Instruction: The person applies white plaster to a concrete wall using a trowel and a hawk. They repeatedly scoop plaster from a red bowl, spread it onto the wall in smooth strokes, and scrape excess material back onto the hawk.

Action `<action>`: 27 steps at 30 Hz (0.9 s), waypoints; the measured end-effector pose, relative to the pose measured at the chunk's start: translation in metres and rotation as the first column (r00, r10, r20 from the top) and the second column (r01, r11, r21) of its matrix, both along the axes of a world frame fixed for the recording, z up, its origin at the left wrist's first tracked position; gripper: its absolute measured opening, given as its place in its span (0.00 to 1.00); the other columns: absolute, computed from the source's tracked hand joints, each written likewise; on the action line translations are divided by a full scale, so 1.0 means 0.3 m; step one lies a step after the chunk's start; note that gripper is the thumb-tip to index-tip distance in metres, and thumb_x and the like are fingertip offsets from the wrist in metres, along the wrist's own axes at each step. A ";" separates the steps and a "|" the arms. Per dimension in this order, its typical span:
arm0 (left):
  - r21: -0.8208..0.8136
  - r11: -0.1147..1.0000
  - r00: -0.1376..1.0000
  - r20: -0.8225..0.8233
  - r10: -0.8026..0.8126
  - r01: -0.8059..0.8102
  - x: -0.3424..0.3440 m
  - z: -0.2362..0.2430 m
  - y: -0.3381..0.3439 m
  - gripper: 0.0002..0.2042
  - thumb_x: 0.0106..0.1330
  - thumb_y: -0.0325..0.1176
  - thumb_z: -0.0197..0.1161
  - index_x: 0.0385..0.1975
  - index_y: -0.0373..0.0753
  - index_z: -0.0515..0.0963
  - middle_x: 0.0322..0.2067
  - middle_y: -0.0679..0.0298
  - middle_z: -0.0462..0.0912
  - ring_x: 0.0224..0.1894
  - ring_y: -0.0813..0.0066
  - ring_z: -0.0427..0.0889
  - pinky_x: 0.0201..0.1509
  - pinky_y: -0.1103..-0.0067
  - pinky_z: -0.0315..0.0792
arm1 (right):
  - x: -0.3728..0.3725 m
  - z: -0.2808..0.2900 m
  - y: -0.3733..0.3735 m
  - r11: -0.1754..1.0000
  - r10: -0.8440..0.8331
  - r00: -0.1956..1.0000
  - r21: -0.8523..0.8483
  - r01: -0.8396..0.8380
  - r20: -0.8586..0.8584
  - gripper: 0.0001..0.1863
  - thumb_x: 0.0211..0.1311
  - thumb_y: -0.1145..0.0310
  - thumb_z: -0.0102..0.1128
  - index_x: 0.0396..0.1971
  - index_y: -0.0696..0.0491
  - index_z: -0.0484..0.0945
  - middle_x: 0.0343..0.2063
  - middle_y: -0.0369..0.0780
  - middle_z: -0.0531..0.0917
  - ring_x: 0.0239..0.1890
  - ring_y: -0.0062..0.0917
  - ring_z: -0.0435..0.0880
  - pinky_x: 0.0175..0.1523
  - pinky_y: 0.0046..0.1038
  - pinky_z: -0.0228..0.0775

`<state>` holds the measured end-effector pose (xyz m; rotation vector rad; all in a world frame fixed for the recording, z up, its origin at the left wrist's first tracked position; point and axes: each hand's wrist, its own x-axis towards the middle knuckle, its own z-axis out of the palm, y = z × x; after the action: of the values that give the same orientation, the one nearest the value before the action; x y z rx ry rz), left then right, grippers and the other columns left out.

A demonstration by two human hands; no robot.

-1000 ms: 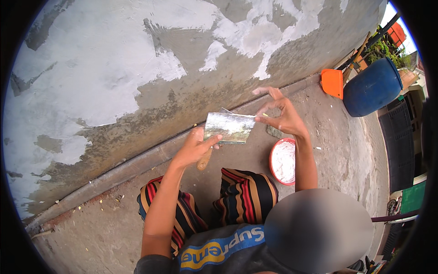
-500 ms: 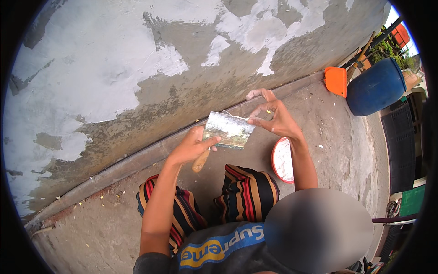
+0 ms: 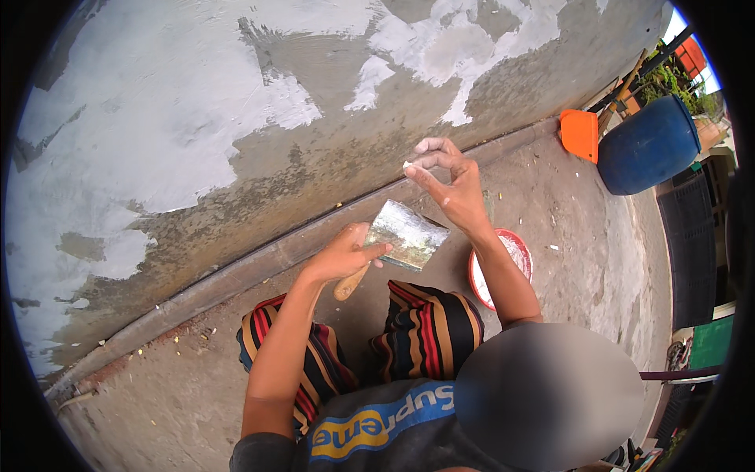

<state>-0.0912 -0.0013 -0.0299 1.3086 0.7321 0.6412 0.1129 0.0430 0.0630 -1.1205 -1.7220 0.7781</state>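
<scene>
My left hand (image 3: pixel 350 253) is closed around a putty knife (image 3: pixel 407 236), its thumb lying along the wide metal blade. White and greenish smears cover the blade, and its wooden handle (image 3: pixel 351 283) sticks out below my hand. Up and to the right of the blade, my right hand (image 3: pixel 456 187) is raised, apart from the knife. Its thumb and a finger pinch a small white bit of putty (image 3: pixel 407 165), and the fingertips are whitened. Beside my right forearm stands a red-rimmed tub (image 3: pixel 473 275) of white paste, partly hidden by that arm.
A grey wall (image 3: pixel 259 169) with white patches runs along the far side, with a low ledge (image 3: pixel 259 245) at its foot. An orange dustpan-like piece (image 3: pixel 580 135) and a blue barrel (image 3: pixel 649 145) stand at the far right. Small crumbs lie on the concrete floor (image 3: pixel 173 393).
My right hand has moved up and left, away from the blade, with the bit of putty in its pinch. The putty knife has shifted slightly right and tilted. More of the tub shows.
</scene>
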 end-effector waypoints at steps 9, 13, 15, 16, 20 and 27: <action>-0.056 0.995 0.996 0.031 0.079 -0.077 -0.030 0.084 0.009 0.22 0.67 0.41 0.64 0.51 0.30 0.73 0.43 0.58 0.81 0.38 0.73 0.80 0.42 0.75 0.78 | 0.154 0.005 0.037 0.995 -0.096 0.920 -0.021 0.095 -0.379 0.09 0.53 0.71 0.73 0.23 0.51 0.79 0.36 0.34 0.80 0.43 0.19 0.77 0.55 0.29 0.64; -0.076 0.996 0.999 0.005 0.037 -0.037 -0.015 0.091 0.018 0.22 0.67 0.41 0.64 0.52 0.30 0.73 0.44 0.58 0.81 0.39 0.73 0.80 0.41 0.75 0.78 | 0.330 -0.310 0.087 0.858 -0.032 0.491 -0.276 -0.433 -0.871 0.07 0.57 0.66 0.71 0.30 0.46 0.80 0.41 0.33 0.81 0.45 0.21 0.78 0.62 0.35 0.64; -0.077 0.996 0.999 -0.007 0.032 -0.032 -0.013 0.096 0.019 0.22 0.66 0.39 0.64 0.53 0.30 0.72 0.45 0.57 0.81 0.40 0.74 0.80 0.41 0.75 0.78 | 0.382 -0.547 0.119 0.789 -0.155 0.318 -0.311 -0.530 -0.935 0.07 0.59 0.65 0.68 0.35 0.46 0.82 0.46 0.33 0.82 0.48 0.22 0.79 0.65 0.38 0.65; -0.064 0.996 0.996 -0.054 0.066 -0.070 -0.020 0.090 0.019 0.21 0.66 0.39 0.65 0.52 0.30 0.73 0.44 0.57 0.81 0.40 0.74 0.80 0.41 0.75 0.78 | 0.367 -0.572 0.110 0.778 -0.220 0.365 -0.388 -0.495 -0.905 0.07 0.59 0.65 0.68 0.36 0.46 0.81 0.45 0.32 0.82 0.48 0.21 0.79 0.64 0.37 0.65; 0.009 0.985 0.961 -0.220 0.170 -0.172 -0.065 0.063 0.028 0.19 0.65 0.38 0.65 0.47 0.29 0.75 0.41 0.57 0.82 0.39 0.74 0.80 0.40 0.76 0.78 | 0.305 -0.610 0.084 0.757 -0.276 0.484 -0.498 -0.423 -0.830 0.07 0.60 0.65 0.67 0.37 0.47 0.81 0.41 0.29 0.82 0.47 0.19 0.78 0.63 0.36 0.66; -0.003 0.967 0.912 -0.331 0.240 -0.256 -0.061 0.065 0.032 0.15 0.65 0.34 0.64 0.44 0.28 0.76 0.37 0.58 0.83 0.34 0.75 0.80 0.37 0.77 0.78 | 0.302 -0.466 0.016 0.832 -0.147 0.649 -0.448 -0.328 -0.747 0.08 0.62 0.64 0.65 0.37 0.52 0.82 0.36 0.33 0.82 0.45 0.22 0.78 0.62 0.37 0.65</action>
<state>-0.1095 0.0085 -0.0104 1.3054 1.1955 0.6092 0.2036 0.0478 -0.0769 -0.8415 -0.8248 1.6278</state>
